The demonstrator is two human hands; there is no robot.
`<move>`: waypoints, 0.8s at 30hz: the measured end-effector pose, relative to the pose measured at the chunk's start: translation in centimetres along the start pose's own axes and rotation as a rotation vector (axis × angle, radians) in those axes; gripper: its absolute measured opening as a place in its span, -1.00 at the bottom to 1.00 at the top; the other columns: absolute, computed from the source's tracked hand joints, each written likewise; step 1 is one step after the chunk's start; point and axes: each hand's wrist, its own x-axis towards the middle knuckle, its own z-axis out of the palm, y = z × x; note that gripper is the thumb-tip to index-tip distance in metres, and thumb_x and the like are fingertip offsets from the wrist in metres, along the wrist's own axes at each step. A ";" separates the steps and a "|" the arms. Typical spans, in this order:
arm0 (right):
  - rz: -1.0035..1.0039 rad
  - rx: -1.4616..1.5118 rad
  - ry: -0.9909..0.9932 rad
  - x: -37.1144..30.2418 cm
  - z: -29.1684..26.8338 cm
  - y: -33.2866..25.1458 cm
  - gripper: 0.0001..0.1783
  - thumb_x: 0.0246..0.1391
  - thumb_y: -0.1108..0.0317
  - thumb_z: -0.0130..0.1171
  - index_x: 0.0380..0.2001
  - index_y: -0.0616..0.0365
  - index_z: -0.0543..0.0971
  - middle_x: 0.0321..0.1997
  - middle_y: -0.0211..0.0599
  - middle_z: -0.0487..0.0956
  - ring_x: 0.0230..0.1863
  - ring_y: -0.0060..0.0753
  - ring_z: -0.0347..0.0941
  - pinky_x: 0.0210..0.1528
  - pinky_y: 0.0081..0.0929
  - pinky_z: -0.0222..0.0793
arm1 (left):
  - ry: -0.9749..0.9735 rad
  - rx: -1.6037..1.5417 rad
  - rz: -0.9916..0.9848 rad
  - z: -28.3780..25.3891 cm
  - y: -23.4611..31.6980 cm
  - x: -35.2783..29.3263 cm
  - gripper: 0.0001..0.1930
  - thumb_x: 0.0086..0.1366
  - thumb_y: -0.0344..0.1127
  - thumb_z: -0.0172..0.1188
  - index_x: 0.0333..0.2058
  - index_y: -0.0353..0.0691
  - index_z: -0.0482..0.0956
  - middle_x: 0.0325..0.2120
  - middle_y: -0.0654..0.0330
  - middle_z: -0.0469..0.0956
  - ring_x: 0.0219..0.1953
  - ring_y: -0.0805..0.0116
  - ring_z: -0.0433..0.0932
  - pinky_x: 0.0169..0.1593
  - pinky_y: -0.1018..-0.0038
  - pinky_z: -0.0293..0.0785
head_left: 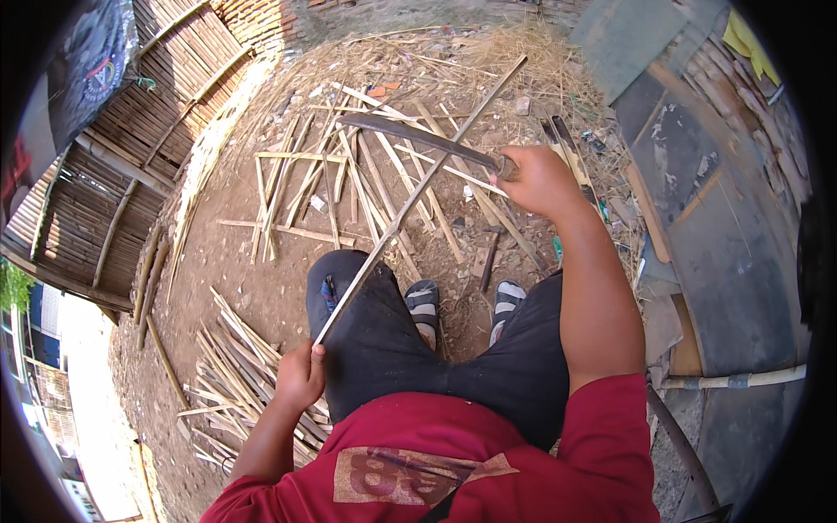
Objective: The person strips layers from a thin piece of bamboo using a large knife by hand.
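My left hand (301,373) is closed round the near end of a long, thin bamboo strip (377,248), beside my left thigh. The strip slants up and away to the right, across my left knee. In my right hand (540,180) is the handle of a machete (420,134), its dark blade pointing left. Blade and strip cross in the picture just left of my right hand; I cannot tell whether they touch. Several loose bamboo strips (301,187) lie scattered on the dirt in front of my feet.
A pile of split strips (248,375) lies on the ground by my left side. Woven bamboo panels (96,209) stand at the left. Dark sheets and boards (724,253) line the right. Near my sandals (422,301) lies a dark stick-like tool (490,260).
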 end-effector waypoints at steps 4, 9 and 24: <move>-0.126 -0.080 -0.172 -0.2 0.1 -3.5 -0.65 0.01 0.11 0.43 -0.16 0.03 0.70 -0.38 -0.03 0.67 -0.22 0.16 0.62 -0.14 -0.04 0.52 | 0.072 0.045 -0.011 0.5 0.1 -0.8 -0.61 0.55 -0.09 -0.05 -0.32 -0.33 0.45 -0.57 -0.25 0.50 -0.43 -0.42 0.51 -0.34 -0.11 0.38; 0.087 0.068 0.095 0.7 0.9 2.4 -0.55 0.06 0.11 0.40 -0.03 0.11 0.69 -0.30 0.01 0.70 -0.18 0.11 0.65 -0.08 -0.09 0.55 | 0.098 0.078 -0.028 1.2 -1.2 -1.4 -0.63 0.55 -0.09 -0.04 -0.29 -0.31 0.47 -0.56 -0.23 0.53 -0.43 -0.38 0.54 -0.33 -0.11 0.39; 0.087 0.162 0.025 0.7 1.1 -0.2 -0.52 0.05 0.13 0.43 0.01 0.11 0.67 -0.27 0.07 0.68 -0.18 0.11 0.66 -0.08 -0.12 0.55 | 0.196 0.159 -0.036 0.6 -1.1 -0.9 -0.65 0.55 -0.13 -0.07 -0.25 -0.31 0.52 -0.55 -0.18 0.52 -0.42 -0.33 0.56 -0.34 -0.03 0.42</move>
